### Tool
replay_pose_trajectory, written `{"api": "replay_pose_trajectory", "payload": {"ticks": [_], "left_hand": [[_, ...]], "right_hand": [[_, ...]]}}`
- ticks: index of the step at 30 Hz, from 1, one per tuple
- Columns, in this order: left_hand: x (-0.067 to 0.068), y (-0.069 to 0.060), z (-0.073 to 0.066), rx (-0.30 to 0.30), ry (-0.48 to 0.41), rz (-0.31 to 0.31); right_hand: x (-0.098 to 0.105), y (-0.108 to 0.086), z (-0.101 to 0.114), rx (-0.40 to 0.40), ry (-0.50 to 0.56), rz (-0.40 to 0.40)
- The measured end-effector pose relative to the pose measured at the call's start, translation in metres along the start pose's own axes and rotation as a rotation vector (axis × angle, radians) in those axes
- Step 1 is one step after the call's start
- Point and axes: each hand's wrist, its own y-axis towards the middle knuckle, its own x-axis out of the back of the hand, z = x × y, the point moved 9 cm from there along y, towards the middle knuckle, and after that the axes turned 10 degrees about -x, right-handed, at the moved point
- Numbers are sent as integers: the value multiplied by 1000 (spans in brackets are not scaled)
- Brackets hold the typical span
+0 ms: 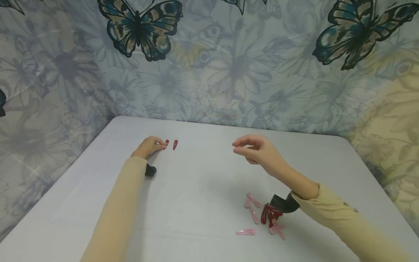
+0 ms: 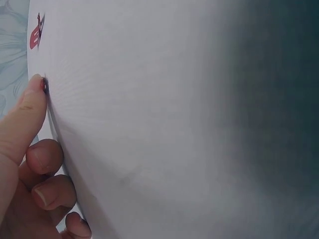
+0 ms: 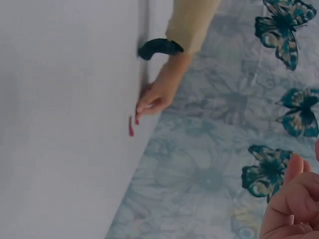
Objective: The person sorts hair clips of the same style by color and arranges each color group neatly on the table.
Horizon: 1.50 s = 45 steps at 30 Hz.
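Note:
At the far left of the table my left hand (image 1: 150, 146) pinches a red snap hair clip (image 1: 167, 142) between thumb and finger, at the tabletop. A second red hair clip (image 1: 175, 145) lies just right of it, apart. In the left wrist view the thumb (image 2: 31, 107) covers most of the held clip (image 2: 43, 84). My right hand (image 1: 258, 151) hovers over the middle right, fingers loosely bent, with nothing visible between them. Below it lie a bunch of dark red hair clips (image 1: 270, 213) and several pink hair clips (image 1: 254, 214), some overlapping.
The white table (image 1: 196, 203) meets a butterfly-print cloth backdrop (image 1: 239, 72) at its far edge. One pink clip (image 1: 245, 232) lies separately nearer the front. Dark wrist-worn pieces hang below each sleeve; the right one (image 1: 284, 203) is close above the dark red clips.

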Motion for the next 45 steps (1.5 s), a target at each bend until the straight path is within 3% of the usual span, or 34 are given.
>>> {"api": "replay_pose_trajectory", "payload": {"ticks": [10,15,20,24,28,33,39,45], "left_hand": [[-5,4,-3,-18,-17,-5],[-5,3,-2,-11,-13,-3],[1,4,-2,-31,-9,-25],[2,5,-3,-29,-18,-30],[2,6,-5,-30,-12,-30],[3,8,-7,-48,-9,-33],[1,1,-1,-44,1,-18],[-1,-5,-1,-36,5,-12]], "right_hand": [[37,-78,-28,31,-46,-108],[59,-99,-64,-52,-235,-215],[74,-105,-111,-146,-408,-239],[83,-108,-139,-188,-383,-220],[84,-109,-156,-167,-328,-186],[82,-112,-162,-119,-373,-256],[68,-115,-153,-34,-502,-335],[59,-116,-152,-32,-550,-332]]}}
